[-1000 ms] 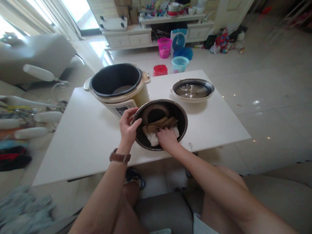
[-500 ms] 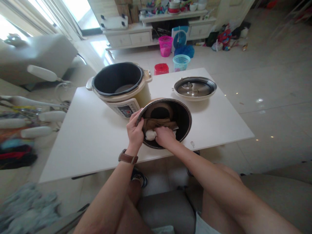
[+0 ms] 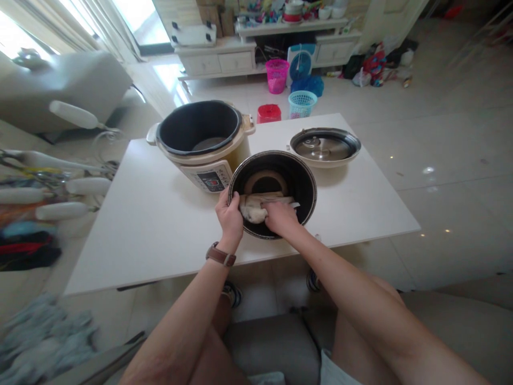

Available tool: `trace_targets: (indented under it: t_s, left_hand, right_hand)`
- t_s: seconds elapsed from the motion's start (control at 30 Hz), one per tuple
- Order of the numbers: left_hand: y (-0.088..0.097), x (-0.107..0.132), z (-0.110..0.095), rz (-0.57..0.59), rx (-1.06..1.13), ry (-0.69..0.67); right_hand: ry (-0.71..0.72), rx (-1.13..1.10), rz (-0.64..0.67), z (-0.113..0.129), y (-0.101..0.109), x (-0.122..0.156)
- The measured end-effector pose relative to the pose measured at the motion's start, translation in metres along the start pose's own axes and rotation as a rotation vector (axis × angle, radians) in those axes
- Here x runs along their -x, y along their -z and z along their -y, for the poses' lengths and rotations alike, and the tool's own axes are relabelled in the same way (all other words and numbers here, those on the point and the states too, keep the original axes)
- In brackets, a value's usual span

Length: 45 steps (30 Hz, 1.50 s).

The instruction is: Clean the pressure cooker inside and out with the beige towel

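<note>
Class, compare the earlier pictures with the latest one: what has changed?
The pot has shifted slightly away from the person; the cloth inside it has been rearranged and shows less brown. Nothing was let go: the left hand still holds the pot, the right hand the cloth. The cooker and lid stayed put.

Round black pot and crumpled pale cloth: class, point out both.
Round black pot (image 3: 265, 185), head view: bare inner base.
Crumpled pale cloth (image 3: 254, 214), head view: its bunched, whitish end.
</note>
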<state>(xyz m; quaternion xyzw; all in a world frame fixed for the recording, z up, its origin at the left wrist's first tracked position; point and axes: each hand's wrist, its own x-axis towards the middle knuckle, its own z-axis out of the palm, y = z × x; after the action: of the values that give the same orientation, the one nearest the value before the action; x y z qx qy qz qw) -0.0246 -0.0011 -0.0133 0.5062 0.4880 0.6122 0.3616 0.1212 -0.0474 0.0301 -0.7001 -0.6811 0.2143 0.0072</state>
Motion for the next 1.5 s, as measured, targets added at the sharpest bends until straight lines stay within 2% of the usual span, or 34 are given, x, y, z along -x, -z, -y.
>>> trace_targets:
  t_s: [0.23,0.3,0.37,0.53,0.63,0.73,0.87,0.93,1.03,1.13,1.2,1.27,1.37,1.5]
  left_hand:
    - [-0.006,0.001,-0.001,0.009,-0.014,-0.019]
    - [-0.007,0.002,-0.005,0.006,-0.011,-0.018]
    - [-0.008,0.005,-0.009,-0.003,-0.001,-0.015]
    - [-0.008,0.009,-0.018,-0.017,-0.016,-0.019]
    - [-0.005,0.008,-0.011,-0.067,0.005,0.03]
    - [-0.003,0.006,-0.002,-0.105,0.051,0.084]
    - [-0.006,0.009,-0.003,-0.085,0.078,0.089]
    - [-0.008,0.012,-0.007,-0.066,0.076,0.076]
    - [-0.011,0.015,-0.014,-0.061,0.065,0.054]
    - [-0.01,0.015,-0.014,-0.066,0.055,0.04]
    - [-0.009,0.014,-0.011,-0.08,0.067,0.057]
    - [-0.008,0.013,-0.007,-0.095,0.1,0.09]
    - [-0.008,0.011,-0.004,-0.091,0.151,0.123]
    - [-0.009,0.009,-0.004,-0.079,0.175,0.132]
  right_hand:
    - [-0.099,-0.093,-0.414,-0.023,0.027,-0.003]
    - [-0.081,-0.097,-0.458,-0.023,0.027,-0.003]
    - [-0.045,-0.111,-0.42,-0.018,0.021,-0.004]
    - [0.125,-0.118,-0.19,0.002,-0.003,-0.01]
    - [0.204,-0.125,-0.031,0.004,-0.007,-0.01]
    - [0.189,-0.119,0.093,-0.003,-0.003,-0.01]
    - [0.121,-0.132,0.08,-0.012,0.003,-0.008]
    - [0.116,-0.218,0.051,-0.012,0.001,-0.009]
    - [0.152,-0.465,0.011,-0.011,-0.005,-0.013]
    - [0.255,-0.573,0.093,-0.013,-0.004,-0.018]
    - [0.302,-0.47,0.217,-0.018,0.004,-0.018]
    - [0.278,-0.3,0.3,-0.024,0.015,-0.015]
    - [0.195,-0.102,0.303,-0.029,0.028,-0.009]
    - [0.183,-0.076,0.267,-0.028,0.028,-0.006]
